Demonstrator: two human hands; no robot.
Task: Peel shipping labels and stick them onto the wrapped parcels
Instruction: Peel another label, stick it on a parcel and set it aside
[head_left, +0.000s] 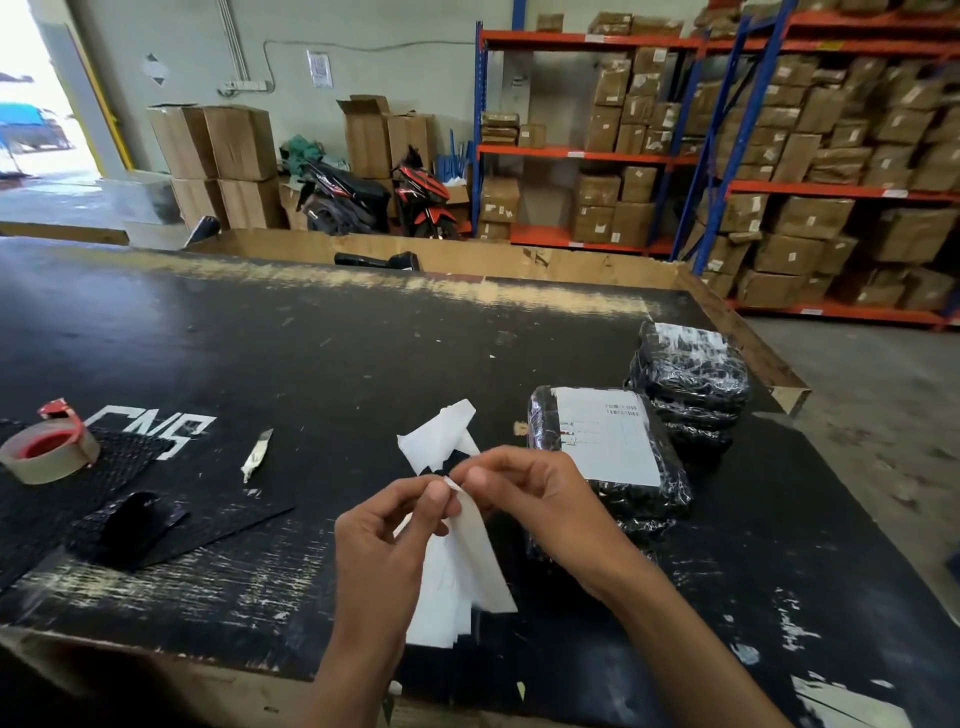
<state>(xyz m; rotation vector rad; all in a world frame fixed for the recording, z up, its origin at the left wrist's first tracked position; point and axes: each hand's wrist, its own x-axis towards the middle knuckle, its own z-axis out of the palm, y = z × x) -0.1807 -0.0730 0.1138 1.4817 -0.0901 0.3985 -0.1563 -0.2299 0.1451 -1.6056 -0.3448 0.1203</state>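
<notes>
Two hands work just above the near edge of a black table (260, 332). The left hand (387, 525) has its fingers curled, thumb and forefinger pinching the top corner of a stack of white labels (457, 587) that hangs down toward the table edge. The right hand (524, 491) pinches the same corner from the other side, fingertips close to those of the left hand. One loose white sheet (441, 436), curled at its top, stands up just behind the fingers.

Just beside the right hand lies one black wrapped parcel (608, 457) carrying one white label (613, 434) on its upper face; whether more parcels lie beneath it cannot be told. Behind it, near the table's right edge, stands one pile of black wrapped parcels (691, 384), their number unclear; the top one bears a glossy white patch.

On the left side of the table: one tape roll (49, 449) with a red dispenser, one small knife (256, 454), and one folded black plastic bag (130, 525) lying on a black mesh mat (124, 457).

Beyond the table: two motorcycles (379, 195), stacked cardboard boxes (223, 156), and orange-and-blue shelves (727, 156) filled with brown parcels.
</notes>
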